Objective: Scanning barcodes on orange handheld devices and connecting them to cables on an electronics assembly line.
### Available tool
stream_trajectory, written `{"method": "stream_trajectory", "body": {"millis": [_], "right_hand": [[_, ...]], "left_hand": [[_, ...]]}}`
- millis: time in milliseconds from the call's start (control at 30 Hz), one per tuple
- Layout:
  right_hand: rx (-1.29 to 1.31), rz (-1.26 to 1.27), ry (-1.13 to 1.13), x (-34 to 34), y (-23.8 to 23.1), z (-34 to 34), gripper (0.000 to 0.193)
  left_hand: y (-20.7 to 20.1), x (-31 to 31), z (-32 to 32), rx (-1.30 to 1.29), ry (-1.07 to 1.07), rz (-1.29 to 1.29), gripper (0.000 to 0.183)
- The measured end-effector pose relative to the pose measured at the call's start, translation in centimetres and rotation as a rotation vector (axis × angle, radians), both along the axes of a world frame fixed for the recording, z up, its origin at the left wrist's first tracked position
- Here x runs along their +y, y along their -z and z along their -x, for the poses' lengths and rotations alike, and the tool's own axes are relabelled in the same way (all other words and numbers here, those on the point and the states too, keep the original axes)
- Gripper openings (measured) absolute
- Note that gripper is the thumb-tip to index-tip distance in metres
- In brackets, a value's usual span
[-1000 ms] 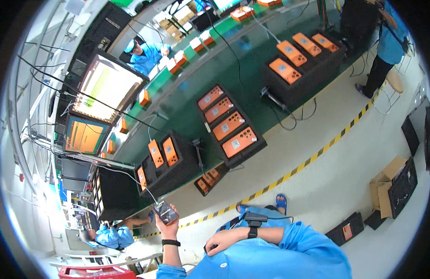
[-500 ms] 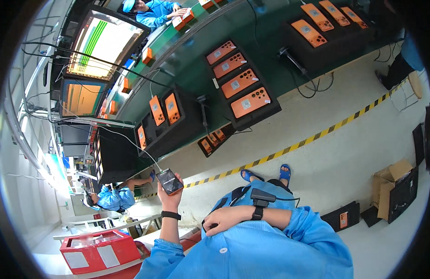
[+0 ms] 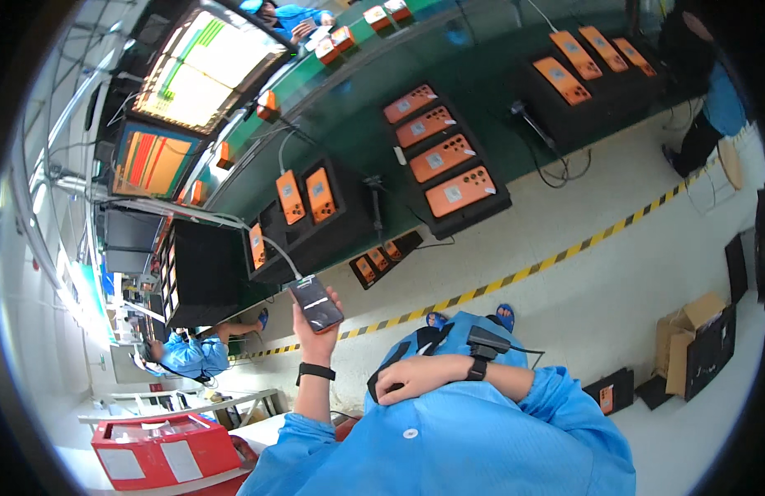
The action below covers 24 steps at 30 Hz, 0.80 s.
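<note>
Holding a dark phone [image 3: 317,303] up at centre-left of the frame, our left hand [image 3: 314,329] wraps it from behind and below, the fingers [image 3: 335,298] curled round its edges and pinching it by the long sides while the lit screen faces us. A pale cable [image 3: 277,252] runs from its top end up toward the black racks [image 3: 312,219] on the green bench [image 3: 449,74] in the upper middle of the frame. We judge the phone to be light, stiff and flat, with smooth glass that could be slippery, and fragile enough if dropped on the hard floor [image 3: 581,281] below; the safest hold looks to be the one we have, across the narrow edges near the middle, keeping clear of the screen and of the plug end so the cable is not strained. A black band [image 3: 315,372] sits on that wrist. Our right hand [image 3: 411,381] lies lower, just right of centre, resting against the front of our blue smock [image 3: 449,446], its fingers loosely folded together and holding nothing that we can make out; a small black device [image 3: 485,340] is strapped at that wrist with a cord trailing off to the right. Orange phones [image 3: 449,174] lie in rows on black trays along the bench, and a yellow-and-black stripe [image 3: 515,274] crosses the floor between bench and us. At lower left stands a red bin [image 3: 163,450], with another person in blue [image 3: 188,355] seated above it.
</note>
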State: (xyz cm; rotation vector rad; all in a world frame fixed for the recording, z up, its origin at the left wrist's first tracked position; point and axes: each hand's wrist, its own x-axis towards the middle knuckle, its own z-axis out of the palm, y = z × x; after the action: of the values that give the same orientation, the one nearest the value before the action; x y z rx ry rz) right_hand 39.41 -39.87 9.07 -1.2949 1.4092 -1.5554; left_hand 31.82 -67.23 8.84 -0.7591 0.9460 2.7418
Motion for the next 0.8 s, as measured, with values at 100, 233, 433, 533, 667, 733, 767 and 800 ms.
{"method": "stream_trajectory", "body": {"millis": [100, 233, 433, 533, 667, 733, 767, 800], "right_hand": [[0.007, -0.008, -0.01, -0.4, -0.3, 0.7, 0.034], [-0.269, -0.221, 0.436, -1.1, 0.1, 2.6, 0.034], [-0.307, -0.08, 0.958, -6.0, 0.6, 10.9, 0.031], [-0.173, -0.065, 1.206, -10.6, -1.1, 16.1, 0.035], [0.011, -0.097, 1.131, -16.2, -3.5, 20.8, 0.025], [-0.003, -0.219, 1.084, -18.9, -3.8, 22.1, 0.026], [0.017, -0.256, 1.061, -20.2, -3.8, 22.7, 0.026], [-0.025, -0.242, 1.057, -21.7, -3.7, 23.3, 0.026]], "left_hand": [[-0.3, 0.5, 0.2, 0.091, 0.134, -0.036, 0.061], [-0.5, 0.5, 0.9, 0.17, 0.221, -0.177, 0.063], [-1.2, -2.2, 2.8, 0.208, 0.369, -0.086, 0.064], [-1.9, -4.5, 3.5, 0.238, 0.576, -0.079, 0.064], [-2.6, -8.8, 4.2, 0.254, 0.644, -0.142, 0.062], [-2.5, -10.9, 4.5, 0.232, 0.586, -0.167, 0.061], [-2.2, -11.8, 4.6, 0.248, 0.552, -0.188, 0.061], [-1.9, -12.7, 4.7, 0.253, 0.535, -0.232, 0.061]]}}
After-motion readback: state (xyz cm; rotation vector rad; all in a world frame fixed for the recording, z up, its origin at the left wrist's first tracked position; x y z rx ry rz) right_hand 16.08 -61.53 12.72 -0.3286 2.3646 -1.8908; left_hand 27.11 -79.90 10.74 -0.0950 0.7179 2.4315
